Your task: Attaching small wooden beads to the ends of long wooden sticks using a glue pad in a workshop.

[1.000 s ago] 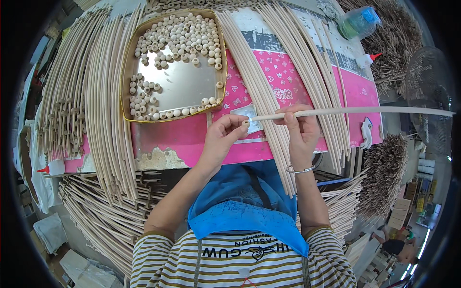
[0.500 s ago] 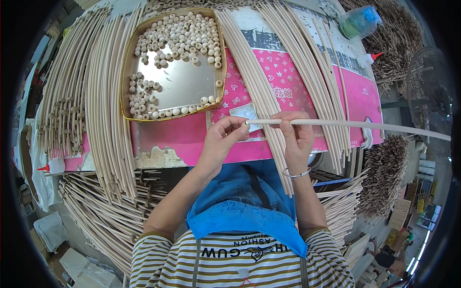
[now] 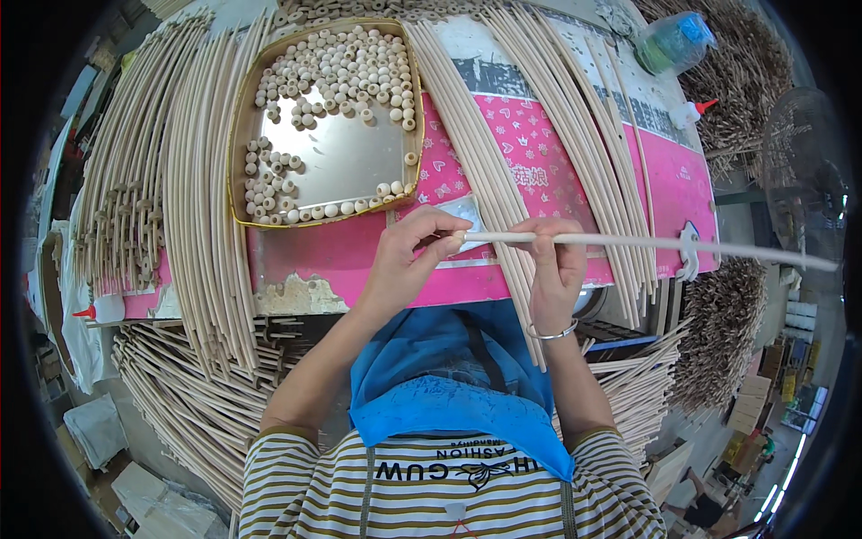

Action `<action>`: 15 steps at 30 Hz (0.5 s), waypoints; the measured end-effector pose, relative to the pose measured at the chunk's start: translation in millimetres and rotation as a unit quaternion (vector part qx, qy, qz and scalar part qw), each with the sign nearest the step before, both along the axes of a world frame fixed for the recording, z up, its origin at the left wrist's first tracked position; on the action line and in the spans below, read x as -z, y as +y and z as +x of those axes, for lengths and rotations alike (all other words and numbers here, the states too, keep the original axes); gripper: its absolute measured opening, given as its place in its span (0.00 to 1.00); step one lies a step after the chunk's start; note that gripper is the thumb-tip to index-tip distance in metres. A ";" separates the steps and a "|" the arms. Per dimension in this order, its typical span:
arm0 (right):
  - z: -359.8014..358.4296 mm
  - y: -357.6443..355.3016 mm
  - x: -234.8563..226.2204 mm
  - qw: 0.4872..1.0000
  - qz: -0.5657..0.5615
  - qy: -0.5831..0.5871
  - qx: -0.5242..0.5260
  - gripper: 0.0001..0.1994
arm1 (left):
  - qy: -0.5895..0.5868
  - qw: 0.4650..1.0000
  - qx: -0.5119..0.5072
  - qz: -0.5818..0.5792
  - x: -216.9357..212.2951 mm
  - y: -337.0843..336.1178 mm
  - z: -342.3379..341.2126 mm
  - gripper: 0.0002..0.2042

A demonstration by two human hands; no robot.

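My right hand (image 3: 555,274) grips a long pale wooden rod (image 3: 655,242) near its left end, fingers closed around it. The rod runs off to the right above the table, its far end blurred. My left hand (image 3: 409,260) pinches a small wooden bead (image 3: 460,239) at the rod's left end. The two touch there, but the fingertips partly hide the bead, so how far the rod sits in it cannot be made out. Beneath the hands lie a small white tray (image 3: 463,214) and a row of loose rods (image 3: 476,148).
A yellow-rimmed tray (image 3: 235,171) of round beads stands at the back left. More rods (image 3: 202,180) lie left, others (image 3: 584,153) right. A glue bottle (image 3: 687,114) and a green-blue jar (image 3: 672,43) stand back right. A fan (image 3: 802,166) is at far right.
The bead has turned in my left fingers and lines up with the rod's end. The rod's far right end has dipped slightly. Both hands remain at nearly the same place.
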State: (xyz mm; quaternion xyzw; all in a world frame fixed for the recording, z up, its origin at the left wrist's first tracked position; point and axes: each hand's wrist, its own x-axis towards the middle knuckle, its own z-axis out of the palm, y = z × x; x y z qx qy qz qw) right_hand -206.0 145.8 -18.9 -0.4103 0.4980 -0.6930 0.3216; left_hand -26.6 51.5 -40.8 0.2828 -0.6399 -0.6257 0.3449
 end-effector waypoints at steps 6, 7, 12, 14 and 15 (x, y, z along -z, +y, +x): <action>28.9 2.9 17.0 0.984 0.022 -0.148 0.098 0.08 | 0.172 0.961 -0.069 0.203 0.4 31.0 -37.4 0.21; 30.5 4.6 15.0 0.979 0.048 -0.172 0.097 0.08 | 0.183 0.953 -0.080 0.226 -1.6 32.2 -42.0 0.21; -6.2 55.2 -37.8 0.956 0.289 0.037 -0.045 0.07 | 0.194 0.934 -0.125 0.272 -3.9 16.5 -36.1 0.15; -36.5 89.6 -37.7 0.902 0.113 0.387 0.157 0.09 | 0.175 0.948 -0.116 0.237 -11.4 3.7 -24.9 0.16; -56.2 95.8 -56.8 0.819 0.106 0.532 0.186 0.17 | 0.160 0.954 -0.119 0.223 -16.6 -3.5 -22.8 0.16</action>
